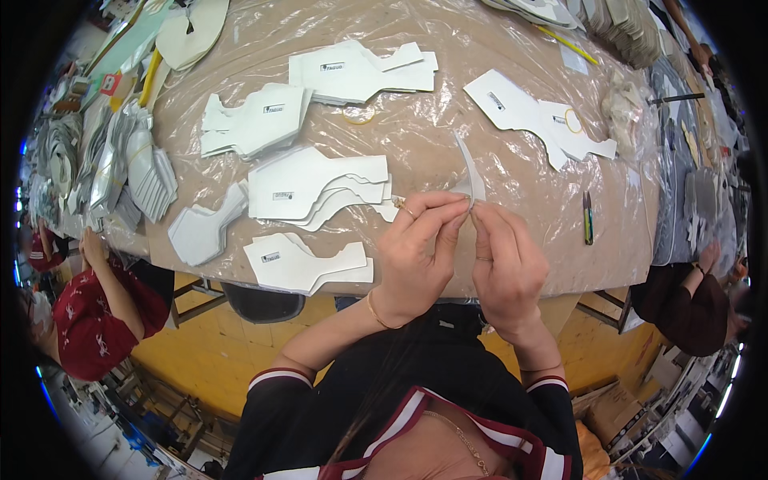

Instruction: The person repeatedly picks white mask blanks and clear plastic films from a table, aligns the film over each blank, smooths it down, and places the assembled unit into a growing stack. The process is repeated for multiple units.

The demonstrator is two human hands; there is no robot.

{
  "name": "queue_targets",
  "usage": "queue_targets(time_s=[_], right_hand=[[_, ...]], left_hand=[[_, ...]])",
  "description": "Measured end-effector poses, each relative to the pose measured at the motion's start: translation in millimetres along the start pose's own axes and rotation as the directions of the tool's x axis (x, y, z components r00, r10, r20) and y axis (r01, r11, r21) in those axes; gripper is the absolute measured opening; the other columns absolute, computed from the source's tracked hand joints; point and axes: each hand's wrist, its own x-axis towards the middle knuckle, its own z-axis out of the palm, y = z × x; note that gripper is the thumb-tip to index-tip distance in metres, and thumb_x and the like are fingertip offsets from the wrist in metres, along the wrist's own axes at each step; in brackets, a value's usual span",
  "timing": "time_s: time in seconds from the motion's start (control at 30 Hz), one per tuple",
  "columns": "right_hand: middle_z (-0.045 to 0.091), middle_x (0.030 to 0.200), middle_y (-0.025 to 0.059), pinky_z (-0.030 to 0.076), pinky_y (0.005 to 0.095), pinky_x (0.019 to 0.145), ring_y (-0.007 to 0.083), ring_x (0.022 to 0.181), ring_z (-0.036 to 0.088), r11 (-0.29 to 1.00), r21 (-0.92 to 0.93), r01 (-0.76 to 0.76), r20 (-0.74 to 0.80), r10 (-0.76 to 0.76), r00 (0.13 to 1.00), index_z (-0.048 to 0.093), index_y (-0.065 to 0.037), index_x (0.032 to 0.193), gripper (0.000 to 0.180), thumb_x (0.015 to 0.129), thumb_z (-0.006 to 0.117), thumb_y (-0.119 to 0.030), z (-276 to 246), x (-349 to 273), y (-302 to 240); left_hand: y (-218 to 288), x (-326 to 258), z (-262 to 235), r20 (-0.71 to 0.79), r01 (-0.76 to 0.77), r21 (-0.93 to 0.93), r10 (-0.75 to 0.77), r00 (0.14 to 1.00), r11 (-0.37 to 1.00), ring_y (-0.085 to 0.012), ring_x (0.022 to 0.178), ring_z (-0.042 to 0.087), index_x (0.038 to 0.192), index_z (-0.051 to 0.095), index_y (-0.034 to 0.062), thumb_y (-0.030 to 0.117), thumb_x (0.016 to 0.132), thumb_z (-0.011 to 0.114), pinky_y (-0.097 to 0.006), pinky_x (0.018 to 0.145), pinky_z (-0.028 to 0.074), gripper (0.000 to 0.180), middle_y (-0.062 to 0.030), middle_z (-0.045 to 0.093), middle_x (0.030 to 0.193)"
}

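Note:
My left hand [420, 252] and my right hand [506, 268] meet above the near edge of the table, fingertips pinched together on the lower end of a thin white cut piece [470, 172] that stands up edge-on between them. Just left of my left hand lie stacks of flat white cut pieces [312, 188] with small dark labels. Another such stack [304, 264] sits near the table edge. The table [432, 128] is brown and covered in clear plastic sheeting.
More white stacks [360, 72] and a pair with a yellow rubber band [544, 116] lie farther back. A dark pen [588, 218] rests to the right. Grey bundled pieces [128, 168] pile at the left. A person in red [84, 316] sits left, another person [688, 308] right.

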Motion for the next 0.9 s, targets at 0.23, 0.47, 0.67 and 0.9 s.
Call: queue_targets(time_s=[0.23,0.47,0.67,0.9], right_hand=[[0.066,0.097,0.0157,0.054,0.0366,0.066,0.0315,0.079,0.067,0.994,-0.099,-0.053,-0.072,0.046,0.996,0.065,-0.001,0.106,0.021,0.085,0.065,0.002,20.6,-1.2,-4.3],[0.066,0.098,0.0148,0.055,0.036,0.065,0.0279,0.08,0.067,0.998,0.032,-0.056,-0.123,0.06,0.991,0.064,0.002,0.106,0.027,0.079,0.067,0.003,23.2,4.7,12.3],[0.067,0.1,0.0148,0.056,0.0353,0.067,0.0279,0.081,0.068,0.999,-0.025,-0.029,-0.115,0.026,0.993,0.066,0.002,0.108,0.029,0.079,0.067,0.004,19.7,-0.5,9.0],[0.067,0.098,0.0134,0.055,0.0345,0.066,0.0273,0.08,0.068,0.992,-0.122,-0.032,-0.173,0.011,0.985,0.066,0.002,0.105,0.025,0.081,0.068,0.001,30.3,-0.1,8.1]], left_hand=[[-10.1,-0.5,9.1,-0.038,0.055,-0.085,-0.058,0.998,0.995,-0.0271,0.088,0.067,0.101,0.068,-0.0016,-0.003,0.086,0.065,-0.032,0.076,0.054,0.015,-0.0151,0.065,0.1],[-13.7,5.3,9.0,0.029,0.236,-0.34,-0.241,0.97,0.91,-0.0188,0.092,0.067,0.1,0.068,-0.0042,-0.002,0.089,0.064,-0.028,0.081,0.055,0.012,-0.0138,0.065,0.1],[-9.7,7.8,10.2,0.046,0.249,-0.337,-0.248,0.968,0.908,-0.0179,0.089,0.067,0.1,0.069,-0.0046,-0.001,0.09,0.064,-0.027,0.079,0.056,0.011,-0.0134,0.065,0.099],[-10.4,5.3,18.3,-0.022,0.203,-0.301,-0.22,0.975,0.932,-0.0178,0.089,0.068,0.098,0.068,-0.0051,0.001,0.091,0.063,-0.027,0.078,0.056,0.011,-0.0138,0.065,0.1]])
